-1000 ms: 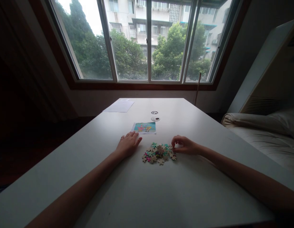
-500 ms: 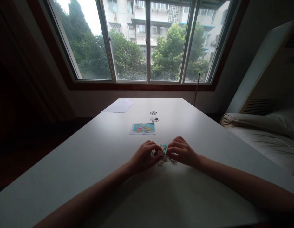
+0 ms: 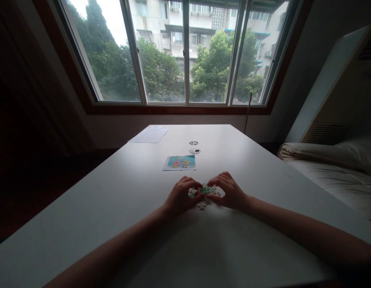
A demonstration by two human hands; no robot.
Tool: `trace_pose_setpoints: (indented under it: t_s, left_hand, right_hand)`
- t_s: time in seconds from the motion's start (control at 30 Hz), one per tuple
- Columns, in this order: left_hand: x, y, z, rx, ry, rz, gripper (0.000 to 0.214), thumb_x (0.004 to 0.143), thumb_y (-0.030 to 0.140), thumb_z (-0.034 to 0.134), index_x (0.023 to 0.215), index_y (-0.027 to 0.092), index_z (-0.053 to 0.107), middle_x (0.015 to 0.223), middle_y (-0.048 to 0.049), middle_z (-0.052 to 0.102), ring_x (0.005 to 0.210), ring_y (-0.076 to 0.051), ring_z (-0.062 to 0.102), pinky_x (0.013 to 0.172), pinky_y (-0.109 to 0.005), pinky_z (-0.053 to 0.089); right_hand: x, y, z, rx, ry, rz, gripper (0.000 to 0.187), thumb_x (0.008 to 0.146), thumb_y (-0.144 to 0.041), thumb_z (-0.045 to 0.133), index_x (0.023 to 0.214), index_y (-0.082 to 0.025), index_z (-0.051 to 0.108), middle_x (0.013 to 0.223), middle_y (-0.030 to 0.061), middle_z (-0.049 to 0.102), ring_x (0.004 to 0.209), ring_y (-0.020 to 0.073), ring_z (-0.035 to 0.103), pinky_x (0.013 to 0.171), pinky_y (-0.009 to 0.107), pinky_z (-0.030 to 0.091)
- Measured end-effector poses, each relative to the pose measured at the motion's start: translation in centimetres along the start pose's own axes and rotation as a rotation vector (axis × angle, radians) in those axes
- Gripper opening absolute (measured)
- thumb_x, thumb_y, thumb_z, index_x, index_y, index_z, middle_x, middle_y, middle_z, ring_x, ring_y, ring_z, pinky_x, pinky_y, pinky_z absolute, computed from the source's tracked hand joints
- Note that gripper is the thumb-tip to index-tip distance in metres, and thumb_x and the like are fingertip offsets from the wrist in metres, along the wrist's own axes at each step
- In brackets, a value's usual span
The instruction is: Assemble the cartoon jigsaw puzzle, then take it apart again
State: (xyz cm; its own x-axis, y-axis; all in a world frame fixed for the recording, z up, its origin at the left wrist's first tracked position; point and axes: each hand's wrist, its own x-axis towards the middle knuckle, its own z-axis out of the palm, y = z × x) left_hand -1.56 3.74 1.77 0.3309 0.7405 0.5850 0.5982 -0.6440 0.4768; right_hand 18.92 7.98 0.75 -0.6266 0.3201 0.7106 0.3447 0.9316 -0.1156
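A small pile of jigsaw puzzle pieces point(image 3: 202, 205), some green and teal and others showing a plain pale side, lies on the white table point(image 3: 113, 204) between my hands. My left hand point(image 3: 181, 196) curves in from the left, thumb and fingers closed on puzzle pieces at the pile's middle. From the right, my right hand point(image 3: 229, 191) meets it, its thumb and fingertips gripping pieces at the same spot. The fingertips partly hide which pieces each hand holds. Just beyond the left hand lies a colourful cartoon picture sheet point(image 3: 181, 162).
Two round flat discs point(image 3: 194, 151) lie behind the picture sheet. A white paper sheet point(image 3: 149, 135) rests at the table's far left corner. To the right stands a light padded sofa point(image 3: 329, 168), and a window point(image 3: 164, 60) is beyond the table.
My right hand has spread its thumb and fingers and shifted slightly left against the pieces. The fingertips of both hands are closer together now. My left hand has barely moved.
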Motion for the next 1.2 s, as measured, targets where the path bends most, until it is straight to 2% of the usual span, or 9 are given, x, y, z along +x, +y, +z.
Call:
trace_pose_setpoints:
  t_s: [0.13,0.5,0.67,0.77,1.0,1.2]
  left_hand:
    - [0.1,-0.3,-0.3,0.036,0.040,-0.012,0.012,0.073,0.024,0.066,0.083,0.020,0.064,0.079,-0.0037,0.064,0.079,-0.019,0.055,0.071,-0.032,0.045]
    - [-0.1,-0.1,0.1,0.110,0.003,0.025,0.011,0.074,0.021,0.063,0.085,0.021,0.062,0.075,-0.0029,0.063,0.075,-0.018,0.053,0.068,-0.030,0.044]
    - [0.0,-0.2,-0.1,0.134,-0.004,0.030,0.017,0.075,0.026,0.063,0.091,0.021,0.061,0.079,-0.0035,0.063,0.078,-0.019,0.054,0.071,-0.031,0.044]
    - [0.0,-0.8,-0.6,0.154,0.005,0.017,0.019,0.077,0.029,0.061,0.094,0.021,0.059,0.081,-0.0037,0.062,0.079,-0.019,0.055,0.072,-0.032,0.044]
    - [0.0,-3.4,-1.4,0.241,-0.028,-0.019,0.009,0.079,0.025,0.056,0.084,0.020,0.061,0.075,-0.0025,0.061,0.073,-0.018,0.056,0.067,-0.030,0.044]
    - [0.0,-4.3,-1.4,0.331,-0.038,-0.087,0.011,0.082,0.024,0.050,0.085,0.020,0.060,0.075,-0.0017,0.061,0.071,-0.017,0.056,0.066,-0.027,0.044]
  right_hand:
    - [0.1,0.1,0.2,0.063,0.000,0.139,0.016,0.080,-0.035,0.057,0.085,-0.020,0.055,0.077,0.0028,0.064,0.071,0.0151,0.057,0.073,0.031,0.036]
    - [0.1,0.0,0.4,0.056,-0.029,0.126,0.011,0.083,-0.031,0.055,0.084,-0.022,0.061,0.079,0.0027,0.066,0.073,0.0145,0.059,0.075,0.032,0.035]
    - [0.2,0.1,0.4,0.061,0.005,0.118,0.009,0.082,-0.029,0.056,0.081,-0.022,0.061,0.075,0.0016,0.066,0.070,0.0137,0.059,0.073,0.032,0.036]
    - [0.1,1.1,-0.1,0.027,0.060,0.133,0.009,0.082,-0.029,0.056,0.080,-0.022,0.061,0.074,0.0012,0.067,0.068,0.0136,0.058,0.072,0.032,0.037]
    - [-1.1,5.5,-1.2,-0.118,0.198,0.264,0.012,0.084,-0.031,0.055,0.080,-0.023,0.063,0.075,0.0015,0.067,0.069,0.0157,0.060,0.072,0.033,0.038]
    - [-1.0,5.8,-0.7,-0.124,0.210,0.350,0.017,0.083,-0.035,0.055,0.080,-0.022,0.064,0.074,0.0009,0.066,0.065,0.0146,0.058,0.073,0.032,0.037]
